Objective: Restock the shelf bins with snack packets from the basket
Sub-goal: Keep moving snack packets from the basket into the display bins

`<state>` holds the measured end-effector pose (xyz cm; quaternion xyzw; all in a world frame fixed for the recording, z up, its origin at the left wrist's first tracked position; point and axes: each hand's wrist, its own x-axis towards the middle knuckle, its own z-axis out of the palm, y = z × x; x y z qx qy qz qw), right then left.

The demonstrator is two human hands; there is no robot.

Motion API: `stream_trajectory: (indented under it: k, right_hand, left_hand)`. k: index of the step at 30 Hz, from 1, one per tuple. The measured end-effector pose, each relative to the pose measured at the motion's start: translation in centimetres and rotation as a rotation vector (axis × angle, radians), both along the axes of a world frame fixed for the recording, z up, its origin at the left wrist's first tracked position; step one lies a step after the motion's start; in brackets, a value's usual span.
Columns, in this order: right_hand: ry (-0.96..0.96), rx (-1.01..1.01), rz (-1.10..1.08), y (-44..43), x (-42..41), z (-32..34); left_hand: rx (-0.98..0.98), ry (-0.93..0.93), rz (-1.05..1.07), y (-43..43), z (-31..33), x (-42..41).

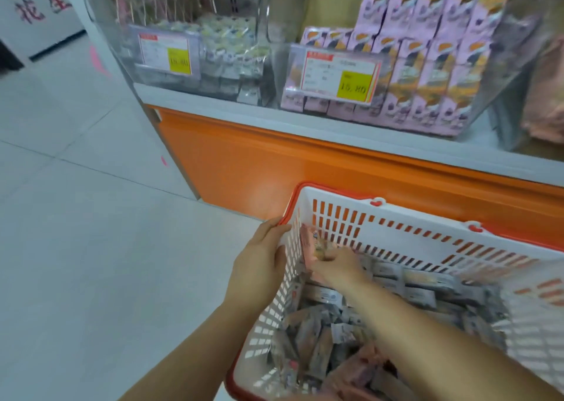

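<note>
Bright even light, soft sheen on the orange panel (pixel 262 197), overall motion blur, wide-angle curvature at edges.

The floor (pixel 76 248) is made of big pale grey tiles with thin dark lines between them. A long pink mark (pixel 97 60) lies on it far back. A small pink spot (pixel 164 161) lies nearer, just beside the shelf (pixel 396 151). At the top left stands a white wall (pixel 18 38) with big red signs (pixel 39 3) and a dark strip (pixel 58 44) along its foot. The shelf has a grey ledge (pixel 213 107). Under it is an orange front (pixel 244 162) that shines softly.
</note>
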<state>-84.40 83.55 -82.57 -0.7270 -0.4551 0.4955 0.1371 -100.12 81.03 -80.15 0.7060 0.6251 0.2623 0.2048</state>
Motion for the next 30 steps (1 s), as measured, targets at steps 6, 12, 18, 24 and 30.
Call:
stream_trajectory:
  k: [6, 12, 18, 24, 30]
  right_hand:
    - [-0.288, 0.248, 0.278, -0.2, 4.8, 9.8]
    - [-0.45, 0.518, 0.424, -1.7, 8.4, 18.9]
    - [-0.31, 0.812, 0.173, -4.5, 10.7, 26.0]
    - [-0.063, 0.964, -0.053, -7.0, 13.8, 29.2]
    - [-0.098, 0.954, 0.007, -6.7, 18.9, 29.8]
  left_hand:
    - [-0.033, 0.179, -0.043, -0.4, 2.0, 0.4]
    - [0.094, -0.097, -0.071, -0.7, 9.7, 3.3]
    - [-0.016, -0.477, -0.128, -1.7, 20.1, 9.4]
    - [-0.14, -0.977, -0.09, -2.2, 25.0, 16.5]
    - [-0.141, -0.925, -0.062, 0.7, 28.0, 21.6]
